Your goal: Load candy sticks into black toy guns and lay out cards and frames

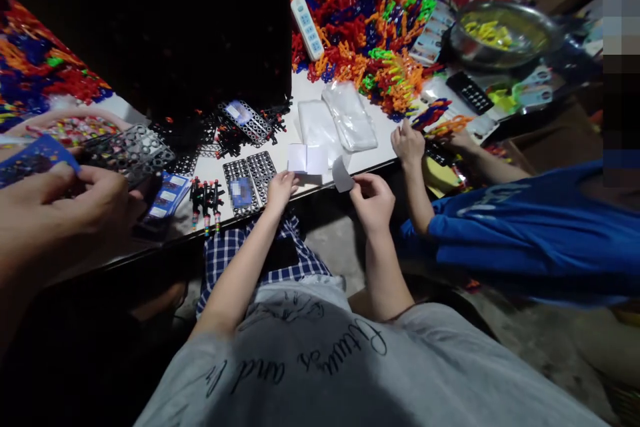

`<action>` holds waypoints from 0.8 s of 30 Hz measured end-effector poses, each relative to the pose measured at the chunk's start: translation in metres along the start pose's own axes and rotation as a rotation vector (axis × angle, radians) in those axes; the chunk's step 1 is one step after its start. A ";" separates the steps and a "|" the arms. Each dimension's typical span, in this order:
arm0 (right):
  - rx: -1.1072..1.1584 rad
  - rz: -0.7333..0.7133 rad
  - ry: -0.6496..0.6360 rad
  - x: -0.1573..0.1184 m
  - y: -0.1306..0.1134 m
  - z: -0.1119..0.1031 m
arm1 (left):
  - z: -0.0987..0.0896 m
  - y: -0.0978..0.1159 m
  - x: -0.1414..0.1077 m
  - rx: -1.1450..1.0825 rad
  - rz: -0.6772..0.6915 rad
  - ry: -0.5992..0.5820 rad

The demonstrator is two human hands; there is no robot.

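My left hand (283,190) lies at the table's front edge, its fingertips on the lower edge of some folded white paper (306,159). Between the thumb and fingers of my right hand (373,199) is a small grey-white paper piece (342,175), raised and curled just past the table edge. Clear plastic bags (350,117) lie flat behind the white paper. Left of my left hand are black perforated plates (261,177) with a blue card (241,192) on them, and small black parts with coloured ends (206,203).
A large dark box (150,33) stands at the back left. Colourful plastic pieces (350,13) are heaped behind a power strip (307,27). A metal bowl (505,33) sits at right. Co-workers' hands (409,143) work at right and at far left (75,207).
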State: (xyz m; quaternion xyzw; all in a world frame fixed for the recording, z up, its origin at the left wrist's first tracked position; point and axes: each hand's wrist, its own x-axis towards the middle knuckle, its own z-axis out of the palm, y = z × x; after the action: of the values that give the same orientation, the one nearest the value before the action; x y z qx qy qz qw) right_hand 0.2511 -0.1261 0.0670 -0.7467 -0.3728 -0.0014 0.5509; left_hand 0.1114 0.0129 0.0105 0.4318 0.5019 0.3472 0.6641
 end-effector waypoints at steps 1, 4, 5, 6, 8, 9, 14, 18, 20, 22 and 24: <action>-0.004 -0.031 0.016 0.000 -0.003 0.006 | 0.000 0.003 -0.003 0.016 -0.004 -0.012; -0.007 -0.131 -0.003 -0.003 -0.012 0.027 | -0.012 0.006 -0.029 0.074 0.011 -0.096; -0.002 -0.158 -0.051 -0.007 -0.016 0.035 | -0.018 0.006 -0.040 0.083 0.020 -0.138; 0.005 -0.180 -0.121 -0.012 -0.020 0.043 | -0.024 0.007 -0.050 0.086 0.029 -0.175; 0.010 -0.214 -0.282 -0.027 -0.027 0.057 | -0.033 0.007 -0.067 0.068 0.054 -0.201; 0.006 -0.234 -0.351 -0.037 -0.030 0.063 | -0.037 0.008 -0.073 0.056 0.072 -0.187; -0.003 -0.342 -0.520 -0.067 -0.028 0.079 | -0.052 0.008 -0.080 0.069 0.156 -0.019; 0.036 -0.185 -0.396 -0.045 -0.018 0.080 | -0.060 0.004 -0.078 0.056 0.147 0.008; 0.075 -0.150 -0.441 -0.025 -0.016 0.084 | -0.061 0.002 -0.076 0.045 0.149 -0.011; 0.125 -0.138 -0.571 -0.008 -0.016 0.090 | -0.061 0.000 -0.072 0.056 0.149 -0.028; 0.169 -0.117 -0.677 0.003 -0.016 0.099 | -0.061 0.001 -0.067 0.093 0.129 -0.025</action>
State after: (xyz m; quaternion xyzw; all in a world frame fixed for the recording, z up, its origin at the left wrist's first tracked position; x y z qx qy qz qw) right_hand 0.2038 -0.0410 0.0428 -0.6341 -0.5750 0.2457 0.4549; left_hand 0.0350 -0.0326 0.0286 0.4977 0.4804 0.3603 0.6259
